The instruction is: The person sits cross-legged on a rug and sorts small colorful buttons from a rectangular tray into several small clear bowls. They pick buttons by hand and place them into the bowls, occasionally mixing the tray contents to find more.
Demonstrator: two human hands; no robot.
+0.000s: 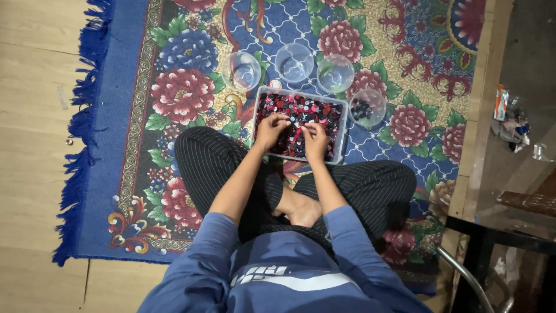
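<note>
A clear rectangular plastic tub (pixel 343 113) sits on the rug in front of my crossed legs, filled with several small red, black and blue pieces (pixel 301 110). My left hand (pixel 270 130) rests in the tub's near left part, fingers curled among the pieces. Beside it, my right hand (pixel 315 141) also lies in the tub, fingers bent down into the pieces. Whether either hand pinches a piece is hidden by the fingers. Three clear round bowls (pixel 295 62) stand in a row behind the tub and look bare. A fourth bowl (pixel 367 108) at the tub's right holds dark blue pieces.
A blue floral rug (pixel 116 116) with a fringed edge covers a pale wooden floor (pixel 35 116). At the right stands a glass-topped table (pixel 509 191) with a metal leg, with crumpled wrappers (pixel 509 119) on it.
</note>
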